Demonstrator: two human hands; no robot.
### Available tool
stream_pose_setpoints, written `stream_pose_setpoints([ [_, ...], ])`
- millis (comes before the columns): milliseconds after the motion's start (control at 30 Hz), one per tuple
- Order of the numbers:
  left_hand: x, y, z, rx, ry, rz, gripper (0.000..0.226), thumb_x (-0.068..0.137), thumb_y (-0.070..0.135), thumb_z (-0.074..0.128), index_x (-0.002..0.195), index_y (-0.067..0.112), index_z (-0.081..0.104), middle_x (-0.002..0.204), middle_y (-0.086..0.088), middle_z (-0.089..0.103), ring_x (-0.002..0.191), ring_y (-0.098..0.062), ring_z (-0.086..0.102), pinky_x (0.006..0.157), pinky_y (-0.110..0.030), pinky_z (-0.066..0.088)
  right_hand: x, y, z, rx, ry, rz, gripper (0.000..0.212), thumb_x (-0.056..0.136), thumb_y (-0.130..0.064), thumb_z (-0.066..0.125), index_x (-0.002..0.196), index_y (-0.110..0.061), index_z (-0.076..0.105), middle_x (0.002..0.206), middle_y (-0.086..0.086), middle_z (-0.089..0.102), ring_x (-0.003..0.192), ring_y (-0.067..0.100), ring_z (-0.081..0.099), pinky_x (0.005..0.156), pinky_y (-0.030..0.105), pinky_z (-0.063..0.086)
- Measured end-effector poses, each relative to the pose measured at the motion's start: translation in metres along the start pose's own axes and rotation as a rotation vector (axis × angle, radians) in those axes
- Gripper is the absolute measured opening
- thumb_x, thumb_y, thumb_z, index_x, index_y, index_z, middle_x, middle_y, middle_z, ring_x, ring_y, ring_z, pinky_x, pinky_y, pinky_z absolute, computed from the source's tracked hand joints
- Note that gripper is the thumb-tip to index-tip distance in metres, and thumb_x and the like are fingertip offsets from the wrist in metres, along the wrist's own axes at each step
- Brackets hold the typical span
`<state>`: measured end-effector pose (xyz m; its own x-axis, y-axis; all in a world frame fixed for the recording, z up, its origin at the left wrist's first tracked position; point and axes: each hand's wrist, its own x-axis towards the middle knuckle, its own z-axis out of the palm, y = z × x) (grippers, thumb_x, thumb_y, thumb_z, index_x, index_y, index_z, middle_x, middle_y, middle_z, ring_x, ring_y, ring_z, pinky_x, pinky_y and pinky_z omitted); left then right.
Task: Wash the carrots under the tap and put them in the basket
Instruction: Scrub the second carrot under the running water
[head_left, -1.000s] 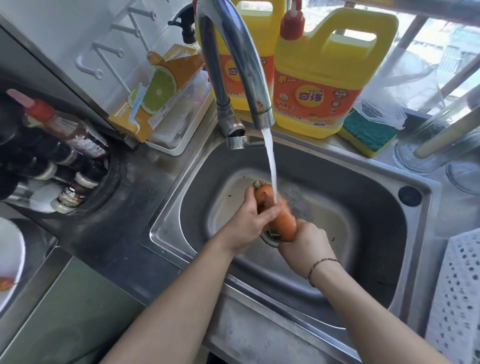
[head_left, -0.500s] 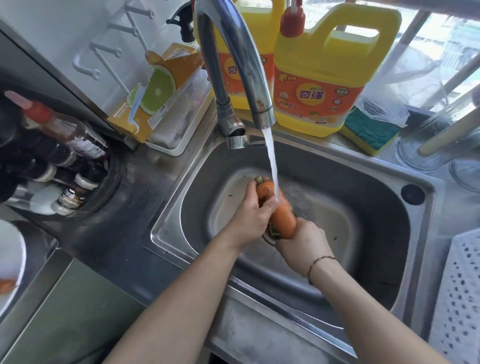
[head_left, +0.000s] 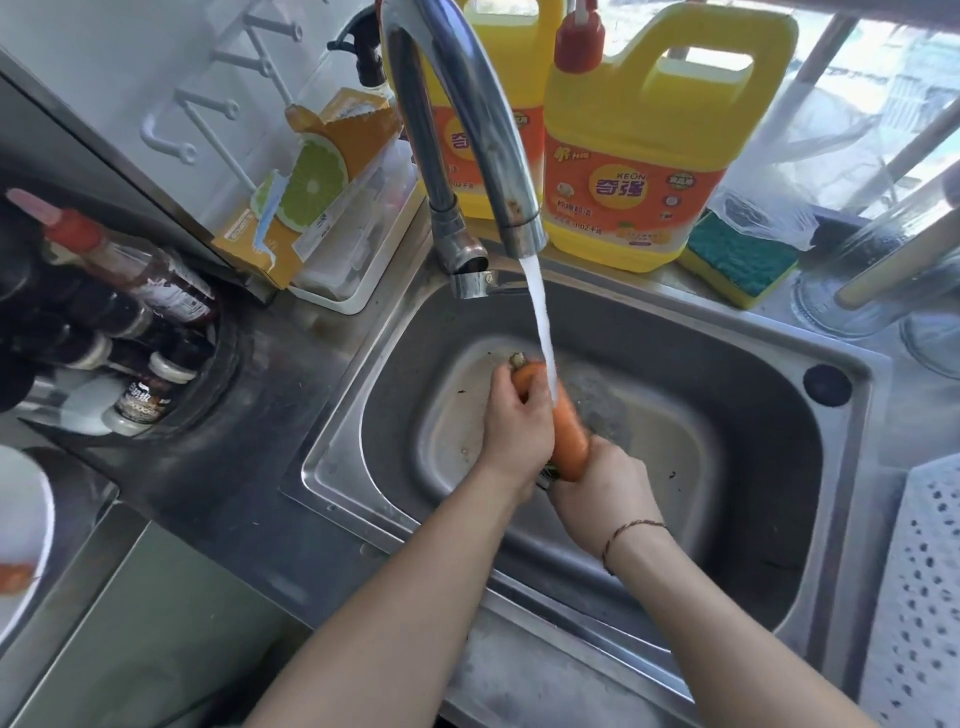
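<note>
An orange carrot (head_left: 567, 431) is held over the steel sink (head_left: 810, 467), under the stream running from the chrome tap (head_left: 488, 135). My left hand (head_left: 517, 431) grips its upper part near the stem end. My right hand (head_left: 602, 493) grips its lower end from below. Water strikes the carrot between the two hands. A white perforated basket (head_left: 919, 587) stands at the right edge. At the far left, a white plate (head_left: 21, 519) carries another orange piece (head_left: 15, 577), only partly in view.
Two yellow detergent jugs (head_left: 639, 156) and a green-and-yellow sponge (head_left: 737, 260) stand behind the sink. A lime-printed box (head_left: 306, 187) leans at the back left. Sauce bottles (head_left: 130, 270) crowd the left counter. Glassware (head_left: 852, 280) sits at the back right.
My left hand has slid up the carrot toward its stem end, and the carrot has shifted slightly under the stream. My right hand keeps its hold on the lower end.
</note>
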<state>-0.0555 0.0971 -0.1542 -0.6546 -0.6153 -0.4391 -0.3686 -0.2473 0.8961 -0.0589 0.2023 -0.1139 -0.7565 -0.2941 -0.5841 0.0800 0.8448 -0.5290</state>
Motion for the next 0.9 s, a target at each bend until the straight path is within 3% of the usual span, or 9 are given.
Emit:
stream_pose_setpoints([
  [67, -0.002, 0.01, 0.01, -0.121, 0.191, -0.126, 0.026, 0.097, 0.043, 0.053, 0.098, 0.018, 0.058, 0.096, -0.007, 0.067, 0.084, -0.017, 0.067, 0.076, -0.03, 0.058, -0.002, 0.001, 0.006, -0.009, -0.027, 0.005, 0.014, 0.079, -0.017, 0.06, 0.089, -0.02, 0.052, 0.086, 0.006, 0.059, 0.085, 0.034, 0.061, 0.07, 0.03, 0.047],
  [133, -0.004, 0.01, 0.01, -0.098, 0.191, -0.082, 0.029, 0.099, 0.042, 0.05, 0.1, 0.014, 0.057, 0.09, -0.003, 0.065, 0.079, -0.014, 0.066, 0.069, -0.024, 0.054, -0.001, 0.002, 0.002, -0.005, -0.039, 0.013, 0.011, 0.079, -0.016, 0.06, 0.085, -0.02, 0.052, 0.089, 0.008, 0.064, 0.081, 0.032, 0.06, 0.068, 0.028, 0.045],
  [233, -0.007, -0.006, -0.004, 0.108, -0.12, 0.066, 0.047, 0.081, 0.049, 0.06, 0.117, 0.022, 0.048, 0.105, 0.001, 0.06, 0.101, -0.02, 0.061, 0.091, -0.038, 0.05, 0.003, 0.005, -0.01, 0.006, -0.04, 0.034, 0.016, 0.08, -0.016, 0.06, 0.073, -0.024, 0.048, 0.084, 0.006, 0.063, 0.071, 0.027, 0.055, 0.065, 0.026, 0.041],
  [333, -0.002, -0.012, -0.016, -0.031, -0.331, 0.03, 0.062, 0.074, 0.038, 0.072, 0.127, 0.028, 0.043, 0.116, -0.002, 0.058, 0.105, -0.017, 0.059, 0.097, -0.037, 0.05, -0.001, 0.004, -0.01, -0.019, -0.007, 0.043, 0.01, 0.08, -0.016, 0.058, 0.082, -0.023, 0.051, 0.09, 0.009, 0.066, 0.074, 0.031, 0.057, 0.068, 0.031, 0.048],
  [500, -0.001, 0.0, 0.009, -0.002, 0.2, -0.022, 0.03, 0.078, 0.021, 0.081, 0.101, 0.01, 0.063, 0.089, -0.006, 0.07, 0.078, -0.024, 0.068, 0.074, -0.036, 0.058, -0.01, -0.006, 0.004, -0.14, 0.03, 0.029, 0.017, 0.086, -0.022, 0.058, 0.097, -0.018, 0.046, 0.088, 0.006, 0.056, 0.094, 0.035, 0.064, 0.07, 0.033, 0.044],
  [633, 0.017, 0.01, -0.002, -0.369, 0.273, -0.384, 0.029, 0.082, 0.037, 0.075, 0.072, 0.011, 0.065, 0.08, -0.02, 0.069, 0.069, -0.035, 0.068, 0.071, -0.052, 0.061, -0.018, -0.004, 0.001, -0.319, 0.103, -0.092, 0.023, 0.089, -0.021, 0.056, 0.096, -0.019, 0.034, 0.097, 0.005, 0.063, 0.093, 0.034, 0.064, 0.066, 0.032, 0.04],
  [700, 0.017, 0.017, -0.01, -0.487, 0.179, -0.396, 0.04, 0.093, 0.041, 0.064, 0.065, 0.014, 0.062, 0.078, -0.02, 0.066, 0.065, -0.033, 0.066, 0.064, -0.044, 0.06, -0.018, 0.003, -0.002, -0.178, 0.067, -0.145, 0.024, 0.085, -0.026, 0.063, 0.096, -0.018, 0.043, 0.089, 0.002, 0.064, 0.081, 0.031, 0.065, 0.063, 0.031, 0.044],
  [833, 0.014, 0.025, -0.024, -0.589, -0.052, -0.28, 0.05, 0.102, 0.05, 0.039, 0.08, 0.012, 0.061, 0.088, -0.018, 0.07, 0.072, -0.027, 0.069, 0.072, -0.04, 0.058, -0.015, 0.019, -0.02, 0.51, -0.382, -0.02, 0.044, 0.09, -0.05, 0.061, 0.095, -0.006, 0.056, 0.057, 0.004, 0.056, 0.037, 0.02, 0.046, 0.036, 0.025, 0.04],
  [900, 0.009, 0.021, -0.022, -0.497, -0.072, -0.235, 0.051, 0.102, 0.054, 0.037, 0.102, 0.008, 0.061, 0.096, -0.016, 0.071, 0.081, -0.027, 0.07, 0.081, -0.045, 0.057, -0.01, 0.022, -0.024, 0.384, -0.242, -0.095, 0.046, 0.088, -0.056, 0.052, 0.084, -0.011, 0.055, 0.056, 0.003, 0.056, 0.042, 0.022, 0.048, 0.042, 0.03, 0.041],
])
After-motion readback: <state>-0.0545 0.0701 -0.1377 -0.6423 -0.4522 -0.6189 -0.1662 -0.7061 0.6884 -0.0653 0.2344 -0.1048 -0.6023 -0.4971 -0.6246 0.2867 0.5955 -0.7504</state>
